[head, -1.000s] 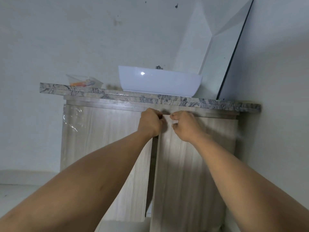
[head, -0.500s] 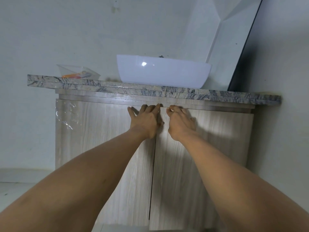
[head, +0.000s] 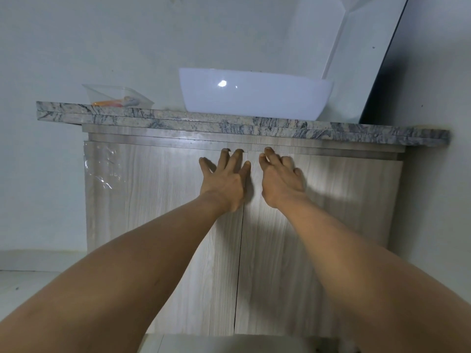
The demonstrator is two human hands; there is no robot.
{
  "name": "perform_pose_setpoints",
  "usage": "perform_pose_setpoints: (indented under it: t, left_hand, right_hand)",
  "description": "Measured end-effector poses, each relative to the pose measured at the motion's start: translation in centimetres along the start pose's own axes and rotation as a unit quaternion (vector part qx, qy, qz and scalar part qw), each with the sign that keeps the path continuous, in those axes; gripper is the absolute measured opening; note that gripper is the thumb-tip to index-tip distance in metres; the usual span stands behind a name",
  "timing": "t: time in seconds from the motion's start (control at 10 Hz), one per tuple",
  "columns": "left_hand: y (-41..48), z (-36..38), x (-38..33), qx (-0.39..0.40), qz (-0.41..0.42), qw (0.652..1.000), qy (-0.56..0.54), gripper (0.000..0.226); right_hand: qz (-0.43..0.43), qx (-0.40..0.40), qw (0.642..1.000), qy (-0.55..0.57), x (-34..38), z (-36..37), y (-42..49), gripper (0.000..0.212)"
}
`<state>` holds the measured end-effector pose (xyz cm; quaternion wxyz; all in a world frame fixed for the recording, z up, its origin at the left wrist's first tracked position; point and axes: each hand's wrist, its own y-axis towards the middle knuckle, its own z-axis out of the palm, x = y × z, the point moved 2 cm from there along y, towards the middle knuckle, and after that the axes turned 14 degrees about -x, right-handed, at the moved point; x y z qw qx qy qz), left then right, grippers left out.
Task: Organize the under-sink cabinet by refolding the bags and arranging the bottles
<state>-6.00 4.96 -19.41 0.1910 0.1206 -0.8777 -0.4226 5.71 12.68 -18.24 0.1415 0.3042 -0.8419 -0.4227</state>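
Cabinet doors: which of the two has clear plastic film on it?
The left door, under the left hand: crinkled film shows at its upper outer corner. The right door looks bare.

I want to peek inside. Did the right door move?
Yes. The right door swung shut, back under the counter; the dark gap at the left door is now a thin seam.

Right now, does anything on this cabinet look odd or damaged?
Only one thing: wrinkled clear film clings to the left door at its upper left corner, like leftover protective wrap. Nothing looks spilled or broken.
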Motion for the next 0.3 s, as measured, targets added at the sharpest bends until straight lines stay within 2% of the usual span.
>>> perform_pose_setpoints:
  t: [0.2,0.3]
  left_hand:
    - [-1.0,-0.1,-0.4,0.091,0.014,0.996,-0.005,0.072]
    - [-5.1,0.1,-0.3,0.150,0.013,0.982,-0.115,0.074]
  right_hand:
    - [-0.009,0.035,0.999,-0.003,0.3,-0.1,-1.4,0.093]
    - [-0.017,0.107,0.994,0.017,-0.8,-0.1,-5.1,0.080]
